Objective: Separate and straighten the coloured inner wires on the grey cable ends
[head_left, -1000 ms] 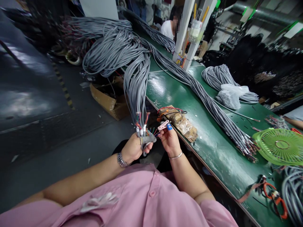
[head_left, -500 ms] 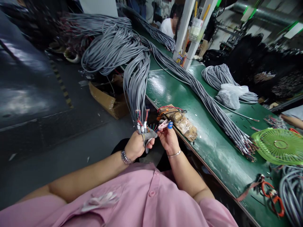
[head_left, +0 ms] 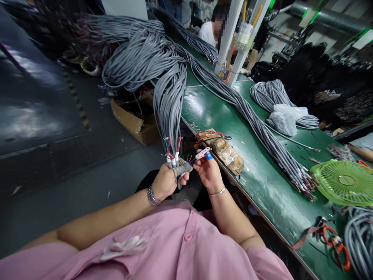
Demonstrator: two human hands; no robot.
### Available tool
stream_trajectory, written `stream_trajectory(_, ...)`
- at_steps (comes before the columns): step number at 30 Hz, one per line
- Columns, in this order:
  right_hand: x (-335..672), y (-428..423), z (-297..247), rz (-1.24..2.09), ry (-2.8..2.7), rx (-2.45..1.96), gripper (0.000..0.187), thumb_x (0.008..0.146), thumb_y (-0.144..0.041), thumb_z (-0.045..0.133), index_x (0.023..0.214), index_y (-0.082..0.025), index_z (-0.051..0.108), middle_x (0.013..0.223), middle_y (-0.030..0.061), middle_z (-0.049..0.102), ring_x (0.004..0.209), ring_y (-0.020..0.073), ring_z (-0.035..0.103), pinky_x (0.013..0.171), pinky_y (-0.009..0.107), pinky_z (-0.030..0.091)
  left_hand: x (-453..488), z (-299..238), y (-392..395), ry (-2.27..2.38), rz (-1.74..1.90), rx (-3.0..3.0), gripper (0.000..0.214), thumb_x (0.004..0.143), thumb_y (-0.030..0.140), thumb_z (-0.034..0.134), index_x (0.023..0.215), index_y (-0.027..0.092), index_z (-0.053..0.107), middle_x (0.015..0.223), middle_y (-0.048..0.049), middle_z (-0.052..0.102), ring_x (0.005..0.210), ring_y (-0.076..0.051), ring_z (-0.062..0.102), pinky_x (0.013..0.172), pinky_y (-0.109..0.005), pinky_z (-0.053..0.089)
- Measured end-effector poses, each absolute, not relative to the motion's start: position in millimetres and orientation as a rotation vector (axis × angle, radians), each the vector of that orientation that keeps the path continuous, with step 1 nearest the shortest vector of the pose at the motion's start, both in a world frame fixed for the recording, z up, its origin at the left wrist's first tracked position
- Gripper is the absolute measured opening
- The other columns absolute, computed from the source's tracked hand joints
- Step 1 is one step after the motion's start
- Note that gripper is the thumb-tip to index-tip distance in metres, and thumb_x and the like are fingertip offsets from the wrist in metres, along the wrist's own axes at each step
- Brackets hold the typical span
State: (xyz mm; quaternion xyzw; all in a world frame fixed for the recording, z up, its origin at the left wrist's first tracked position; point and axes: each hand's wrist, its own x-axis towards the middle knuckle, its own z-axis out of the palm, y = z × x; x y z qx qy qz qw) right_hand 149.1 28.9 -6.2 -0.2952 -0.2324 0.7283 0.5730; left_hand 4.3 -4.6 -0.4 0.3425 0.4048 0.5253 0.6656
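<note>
My left hand [head_left: 166,181] is closed around the stripped ends of several grey cables [head_left: 170,105] that hang down from a big bundle. Coloured wires [head_left: 186,159] fan out from its fingers, and a grey cloth cover sits on one finger. My right hand [head_left: 208,171] is closed in a pinch on a small pink tool [head_left: 202,153], right next to those wire tips. A blue cap [head_left: 208,156] covers one right fingertip. Both hands hover just off the near-left edge of the green table [head_left: 256,186].
A brown taped block [head_left: 224,149] with red wires lies on the table edge beside my right hand. A long grey cable bundle [head_left: 262,132] runs across the table. A green fan grille [head_left: 345,181], orange-handled cutters [head_left: 335,241], a plastic bag [head_left: 284,116], a cardboard box [head_left: 134,122] and a seated person [head_left: 211,31] surround.
My hands have stayed together with only slight shifts. The pink tool's tip has moved a little at the wire ends.
</note>
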Motion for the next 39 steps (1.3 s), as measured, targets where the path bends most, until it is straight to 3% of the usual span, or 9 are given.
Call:
stream_trajectory(8,146,27,-23,1.261,-0.752,-0.972,0.037,0.081,-0.052,0.06,0.078,-0.016,0.065,0.07,0.0011,0.062,0.056,0.0085,0.05,0.058,0.023,0.047,7,5,-1,0.929,1.245,0.759,0.017,0.071,0.026,0.07,0.064,0.012,0.063,0.05,-0.0006,0.061,0.037,-0.009,0.051,0.037,-0.02,0.036)
stream_trajectory(14,146,33,-14,1.62,-0.604,-0.747,0.038,0.079,-0.057,0.061,0.087,-0.019,0.065,0.074,-0.0008,0.06,0.06,0.0091,0.051,0.058,0.022,0.048,12,5,1,0.93,1.234,0.763,0.02,0.07,0.026,0.07,0.061,0.013,0.058,0.05,-0.0005,0.061,0.037,-0.009,0.051,0.038,-0.021,0.035)
stream_trajectory(24,141,34,-10,1.597,-0.479,-0.741,0.033,0.078,-0.052,0.066,0.082,-0.019,0.064,0.073,-0.0008,0.06,0.063,0.0098,0.053,0.062,0.022,0.047,12,0,0,0.978,1.207,0.788,0.018,0.07,0.027,0.07,0.063,0.013,0.06,0.052,0.0001,0.061,0.038,-0.01,0.051,0.039,-0.021,0.037)
stream_trajectory(32,154,26,-15,1.871,-0.631,-0.767,0.06,0.072,-0.075,0.053,0.087,-0.017,0.064,0.079,0.0028,0.063,0.064,0.0118,0.057,0.061,0.026,0.052,6,-3,-5,0.973,1.221,0.802,0.021,0.07,0.029,0.07,0.06,0.013,0.061,0.051,-0.0014,0.061,0.039,-0.01,0.052,0.039,-0.021,0.039)
stream_trajectory(35,161,19,-14,1.919,-0.811,-0.855,0.055,0.071,-0.067,0.062,0.087,-0.015,0.064,0.08,0.0042,0.064,0.066,0.0122,0.058,0.06,0.027,0.053,1,-10,-8,0.994,1.201,0.845,0.019,0.071,0.028,0.069,0.061,0.013,0.062,0.053,-0.0018,0.062,0.041,-0.011,0.053,0.041,-0.022,0.039)
stream_trajectory(39,162,10,-7,1.782,-0.991,-1.017,0.033,0.067,-0.043,0.077,0.082,-0.016,0.066,0.073,0.0002,0.064,0.062,0.0094,0.056,0.06,0.023,0.049,-4,-18,-13,1.026,1.129,0.977,0.02,0.074,0.029,0.067,0.062,0.014,0.062,0.054,-0.002,0.063,0.043,-0.011,0.055,0.044,-0.022,0.042)
